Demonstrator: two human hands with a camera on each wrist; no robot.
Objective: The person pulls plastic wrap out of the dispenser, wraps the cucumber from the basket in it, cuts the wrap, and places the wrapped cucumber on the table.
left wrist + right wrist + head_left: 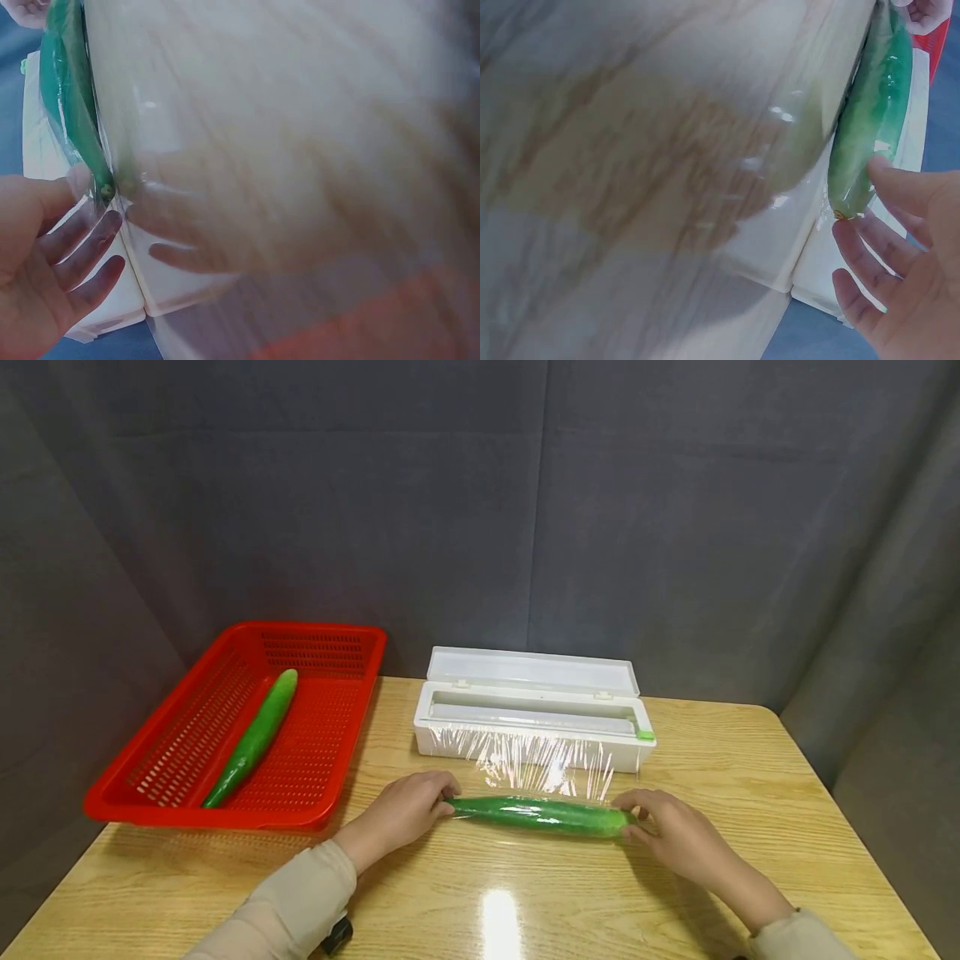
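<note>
The cucumber [536, 816] is lying under clear film [543, 768] on the near side of the white box [532, 695], roughly parallel to the box's long front; whether it is bearing on the table [750, 777] is hard to tell. The film is running out over the box's front edge from the roll [528, 717] inside it, so the two are probably being kept parallel to let the sheet lie evenly along the cucumber's length. Near the box's left end, the left hand [405, 808] is pinching the dark tip, and near its right end the right hand [675, 835] is pinching the paler tip, its thumb pressing on the film. Gripping both ends is likely keeping the cucumber level and the film taut; glossy creases are fanning from the box toward it. The box's lid [532, 668] is standing open behind, presumably so the roll can feed freely. Left of the box, the red basket [318, 818] is holding a second cucumber [255, 739], apparently being kept aside from the working space.
</note>
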